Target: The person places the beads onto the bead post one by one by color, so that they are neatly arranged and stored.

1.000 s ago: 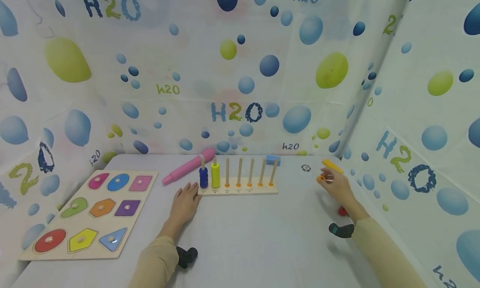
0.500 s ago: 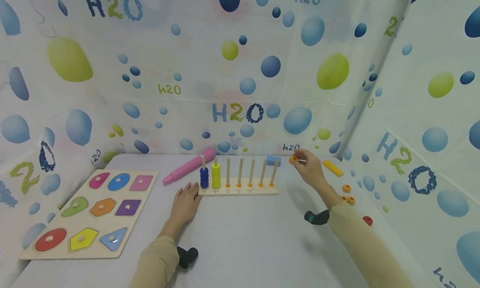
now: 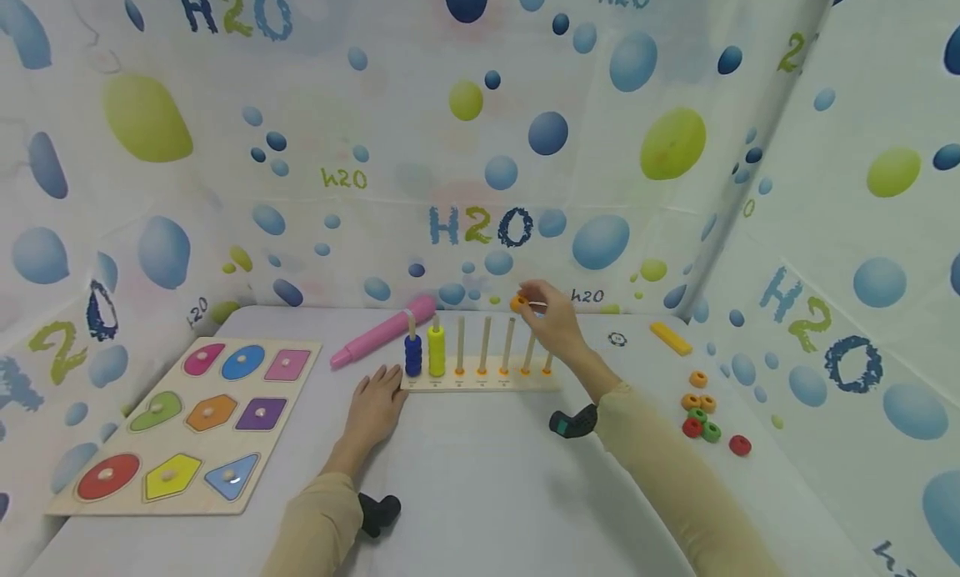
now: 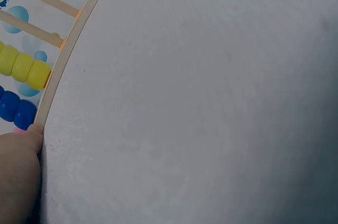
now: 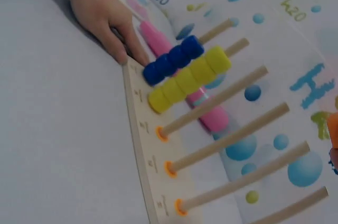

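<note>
A wooden stacking board [image 3: 480, 384] with a row of upright pegs stands in the middle of the table. Blue beads [image 3: 413, 357] fill much of its leftmost peg, and yellow beads [image 3: 437, 352] are stacked on the one beside it; the other pegs carry none. My left hand [image 3: 378, 403] lies on the table and touches the board's left end; the right wrist view shows its thumb at the board's corner [image 5: 131, 66]. Above the right-hand pegs, my right hand [image 3: 553, 318] pinches an orange bead [image 3: 517, 303], only partly visible at the right wrist view's edge.
Orange, green and red beads [image 3: 740, 445] lie loose at the right, below a yellow block [image 3: 671, 338]. Behind the board is a pink tube-shaped thing [image 3: 382, 333]. A shape puzzle board [image 3: 183, 433] lies at the left. Printed cloth walls [image 3: 405, 260] enclose the table.
My right hand has carried the orange bead leftward from the table's right side to above the pegs, uncovering the loose beads. My left hand stays at the board's end.
</note>
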A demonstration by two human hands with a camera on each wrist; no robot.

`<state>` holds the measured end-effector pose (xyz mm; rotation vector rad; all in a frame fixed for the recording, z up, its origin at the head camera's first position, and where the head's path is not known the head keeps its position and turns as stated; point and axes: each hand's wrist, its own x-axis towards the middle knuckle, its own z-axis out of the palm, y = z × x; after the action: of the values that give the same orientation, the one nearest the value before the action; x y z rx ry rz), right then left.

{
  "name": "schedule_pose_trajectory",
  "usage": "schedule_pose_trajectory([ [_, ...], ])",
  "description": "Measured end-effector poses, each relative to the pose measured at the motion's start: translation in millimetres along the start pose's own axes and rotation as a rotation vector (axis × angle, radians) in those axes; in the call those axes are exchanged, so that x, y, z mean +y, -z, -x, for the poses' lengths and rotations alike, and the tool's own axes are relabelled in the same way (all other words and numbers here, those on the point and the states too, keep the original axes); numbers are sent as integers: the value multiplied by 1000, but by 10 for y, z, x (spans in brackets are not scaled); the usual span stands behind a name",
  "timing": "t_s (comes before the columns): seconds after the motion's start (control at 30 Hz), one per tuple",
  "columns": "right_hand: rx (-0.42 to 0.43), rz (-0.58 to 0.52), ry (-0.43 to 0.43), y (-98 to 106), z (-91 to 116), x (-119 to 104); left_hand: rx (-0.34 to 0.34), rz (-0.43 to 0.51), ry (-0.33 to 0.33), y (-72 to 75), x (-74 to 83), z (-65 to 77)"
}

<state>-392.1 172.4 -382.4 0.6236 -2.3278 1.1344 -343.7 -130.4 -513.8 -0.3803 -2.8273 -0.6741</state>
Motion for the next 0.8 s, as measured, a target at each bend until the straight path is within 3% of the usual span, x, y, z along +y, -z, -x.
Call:
schedule_pose_trajectory([
  [0.37,-66,-65,103,-517,-82,-209,12,-14,-12,6,4,17],
  [0.8,-127,5,174,-719,-141,-272,-7,-21,3,-5,-5,5],
])
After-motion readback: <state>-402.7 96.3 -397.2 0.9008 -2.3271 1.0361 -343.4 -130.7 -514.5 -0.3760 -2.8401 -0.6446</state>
